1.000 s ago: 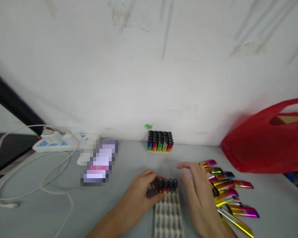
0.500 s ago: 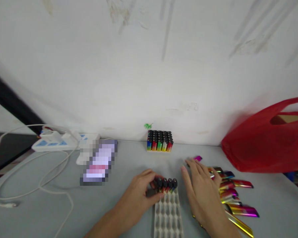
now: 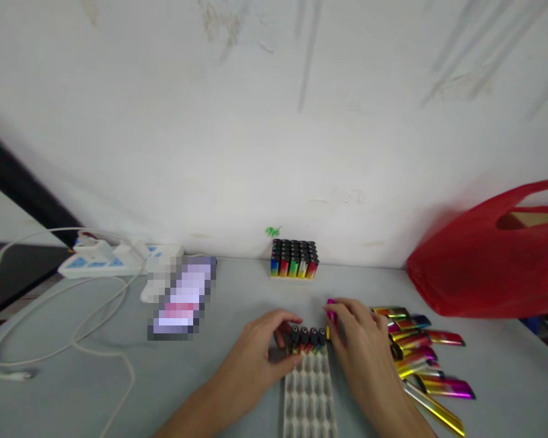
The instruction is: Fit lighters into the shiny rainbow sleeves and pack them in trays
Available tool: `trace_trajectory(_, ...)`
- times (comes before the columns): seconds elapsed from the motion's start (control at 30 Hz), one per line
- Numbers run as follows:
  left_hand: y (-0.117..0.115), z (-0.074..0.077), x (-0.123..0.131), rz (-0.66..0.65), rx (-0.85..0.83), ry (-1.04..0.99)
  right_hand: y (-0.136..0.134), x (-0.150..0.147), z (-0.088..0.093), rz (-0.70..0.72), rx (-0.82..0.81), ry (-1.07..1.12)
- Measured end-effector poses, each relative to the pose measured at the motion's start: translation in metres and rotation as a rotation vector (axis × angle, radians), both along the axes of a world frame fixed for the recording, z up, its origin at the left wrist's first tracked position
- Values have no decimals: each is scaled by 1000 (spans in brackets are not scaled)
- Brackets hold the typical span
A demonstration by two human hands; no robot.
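My left hand curls round the far left corner of a pale tray with rows of small pockets. Its thumb rests by the tray's edge, and the curled fingers are partly hidden behind. Four black-topped lighters stand upright in the tray's far row. Just right of them, my right hand pinches a shiny magenta and yellow lighter, held upright. Its lower part is covered by my fingers. Beside that hand lies a loose pile of shiny multicoloured lighters.
Against the wall stands a full block of coloured lighters. A red bag is at the right. On the left are a phone, a white power strip and a looped white cable.
My right hand has moved left toward the tray, bringing the magenta lighter from the table. My left index finger has lifted slightly; the left hand otherwise stays at the tray.
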State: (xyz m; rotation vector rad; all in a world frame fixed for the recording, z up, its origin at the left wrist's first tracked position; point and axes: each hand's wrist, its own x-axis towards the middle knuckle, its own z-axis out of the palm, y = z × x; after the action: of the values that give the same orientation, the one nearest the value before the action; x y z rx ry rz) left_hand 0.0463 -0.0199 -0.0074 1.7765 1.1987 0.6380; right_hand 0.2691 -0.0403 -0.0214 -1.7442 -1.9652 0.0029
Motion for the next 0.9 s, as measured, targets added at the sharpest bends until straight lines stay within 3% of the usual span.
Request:
trace_trajectory(0.23, 0, 5, 1, -3, 1, -9, -1, 0, 0, 0, -27, 25)
trace_trajectory(0.47, -2, -5, -1, 17, -3, -9, -2, -1, 6, -2, -106, 32)
trace_trajectory(0.9, -2, -9, -1, 35, 58, -3, -5, -2, -7, 1, -81, -22)
